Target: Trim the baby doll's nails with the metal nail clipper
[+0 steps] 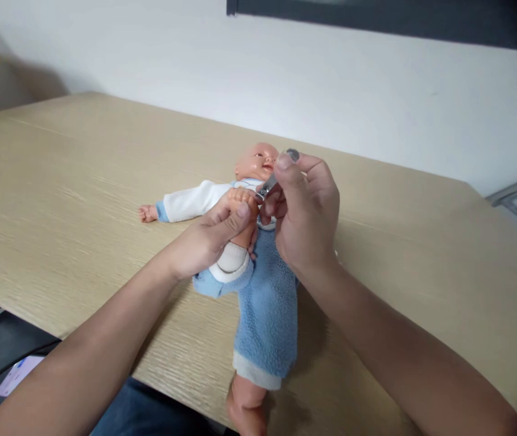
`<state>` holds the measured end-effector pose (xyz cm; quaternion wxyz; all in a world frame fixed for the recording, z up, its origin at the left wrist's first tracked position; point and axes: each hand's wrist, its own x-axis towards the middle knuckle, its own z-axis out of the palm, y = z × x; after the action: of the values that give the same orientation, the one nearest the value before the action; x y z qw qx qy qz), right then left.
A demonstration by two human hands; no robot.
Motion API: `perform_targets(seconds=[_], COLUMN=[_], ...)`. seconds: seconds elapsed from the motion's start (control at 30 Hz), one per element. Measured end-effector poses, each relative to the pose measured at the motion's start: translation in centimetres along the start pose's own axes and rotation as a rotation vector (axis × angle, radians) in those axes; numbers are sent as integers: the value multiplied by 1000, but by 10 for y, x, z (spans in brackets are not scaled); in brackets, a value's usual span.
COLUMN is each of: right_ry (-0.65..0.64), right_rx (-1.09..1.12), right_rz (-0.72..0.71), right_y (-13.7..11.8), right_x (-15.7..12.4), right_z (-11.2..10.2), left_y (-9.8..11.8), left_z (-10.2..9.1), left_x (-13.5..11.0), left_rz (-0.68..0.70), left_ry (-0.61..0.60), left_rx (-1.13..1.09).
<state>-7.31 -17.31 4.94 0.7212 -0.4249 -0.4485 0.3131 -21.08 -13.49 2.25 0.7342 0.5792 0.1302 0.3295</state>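
Pale wood-grain table (81, 181) runs to a white wall (376, 103) at 12 o'clock; mid-table lies a blue-clad baby doll (265, 309), its foot (243, 203) gripped by the left hand (208, 236), the right hand (306, 212) pinching a nail clipper (265, 188).

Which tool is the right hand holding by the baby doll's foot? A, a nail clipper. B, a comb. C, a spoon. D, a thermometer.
A: the right hand pinches a metal nail clipper beside the toes of the doll's foot, which the left hand grips.
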Motion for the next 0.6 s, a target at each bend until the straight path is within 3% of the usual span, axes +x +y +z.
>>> perform_targets(seconds=[0.23,0.6], right_ry=[-32,-52], right_rx=[48,-61], right_rz=[-46,11], right_y=[0,1], right_x=[3,3], right_z=[3,0], left_y=[-3,-2], left_z=[-3,-2], left_x=[-1,-2], left_rz=[46,31], left_ry=[-9,17], left_rx=[56,100])
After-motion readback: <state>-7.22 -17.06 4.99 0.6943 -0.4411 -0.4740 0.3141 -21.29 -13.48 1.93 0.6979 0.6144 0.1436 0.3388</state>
